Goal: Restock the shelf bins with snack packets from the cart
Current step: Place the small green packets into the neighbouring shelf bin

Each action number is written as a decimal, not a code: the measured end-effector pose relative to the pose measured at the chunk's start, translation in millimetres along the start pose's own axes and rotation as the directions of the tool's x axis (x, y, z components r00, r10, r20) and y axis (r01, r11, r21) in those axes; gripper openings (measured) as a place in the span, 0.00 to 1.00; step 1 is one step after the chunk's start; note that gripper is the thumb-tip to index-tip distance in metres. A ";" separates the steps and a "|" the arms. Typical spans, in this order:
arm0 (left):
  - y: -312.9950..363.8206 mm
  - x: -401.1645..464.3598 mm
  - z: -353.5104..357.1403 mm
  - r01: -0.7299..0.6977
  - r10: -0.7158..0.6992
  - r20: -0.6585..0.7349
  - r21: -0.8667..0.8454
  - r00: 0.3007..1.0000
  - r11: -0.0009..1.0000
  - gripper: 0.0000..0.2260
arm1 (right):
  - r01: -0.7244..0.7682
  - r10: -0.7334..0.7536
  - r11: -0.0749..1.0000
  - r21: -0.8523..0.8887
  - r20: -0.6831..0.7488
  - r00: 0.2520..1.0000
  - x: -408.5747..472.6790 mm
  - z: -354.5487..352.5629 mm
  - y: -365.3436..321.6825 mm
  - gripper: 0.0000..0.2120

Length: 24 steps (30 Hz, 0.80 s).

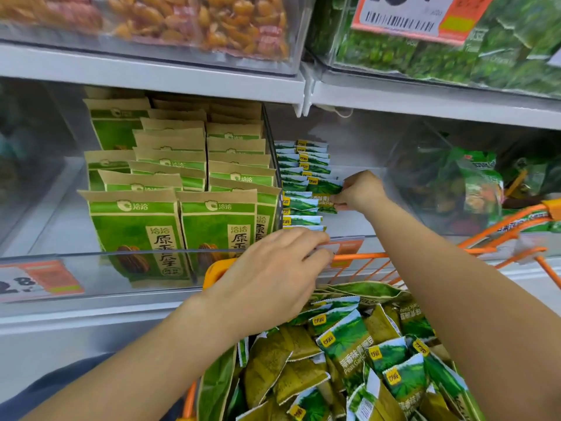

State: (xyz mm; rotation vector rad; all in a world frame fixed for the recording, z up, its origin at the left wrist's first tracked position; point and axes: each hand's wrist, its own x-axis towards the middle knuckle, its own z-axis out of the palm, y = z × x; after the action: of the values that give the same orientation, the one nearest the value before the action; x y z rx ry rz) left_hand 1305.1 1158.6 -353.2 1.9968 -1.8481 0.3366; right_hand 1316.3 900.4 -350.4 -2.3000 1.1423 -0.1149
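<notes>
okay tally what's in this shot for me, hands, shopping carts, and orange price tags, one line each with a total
Hands: 2, the left hand at the bin's front edge and the right hand pinching a green pea packet
Shopping carts: 1, the orange cart
Orange price tags: 3, top shelf, lower left, middle bin front
Total: 6
</notes>
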 end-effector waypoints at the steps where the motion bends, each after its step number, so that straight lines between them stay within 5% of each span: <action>1: 0.5 0.0 -0.1 0.002 -0.002 0.002 -0.001 1.000 1.000 0.13 | 0.009 -0.011 0.998 -0.059 -0.024 1.000 -0.5 0.7 -1.4 0.16; 6: 0.2 0.4 0.7 0.001 -0.001 -0.003 0.009 1.000 1.000 0.12 | -0.007 0.000 0.990 -0.144 -0.050 0.999 -7.9 -0.6 -5.3 0.18; 11: 0.4 0.1 0.1 -0.001 0.002 -0.015 0.026 1.000 1.000 0.12 | -0.038 0.038 0.999 -0.034 0.017 0.999 -3.6 -0.3 -2.9 0.14; 16: 0.7 0.2 0.1 0.000 0.001 -0.012 0.039 1.000 0.999 0.12 | 0.051 -0.061 0.982 -0.182 -0.046 0.997 -8.0 2.0 -8.8 0.15; 19: 0.6 0.1 0.1 -0.001 0.001 -0.008 0.046 1.000 0.999 0.12 | 0.043 -0.045 0.996 -0.078 -0.024 0.999 -8.5 3.2 -9.5 0.07; 24: 0.4 0.8 -1.7 -0.002 0.002 -0.003 0.058 1.000 0.998 0.12 | -0.078 0.097 0.919 0.387 -0.030 0.995 -22.2 -24.5 3.7 0.19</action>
State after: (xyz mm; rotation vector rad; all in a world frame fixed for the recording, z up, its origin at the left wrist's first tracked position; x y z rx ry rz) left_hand 1305.0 1158.5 -351.3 2.0316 -1.8585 0.3978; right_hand 1292.0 904.5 -328.2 -1.9032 1.1306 -0.3335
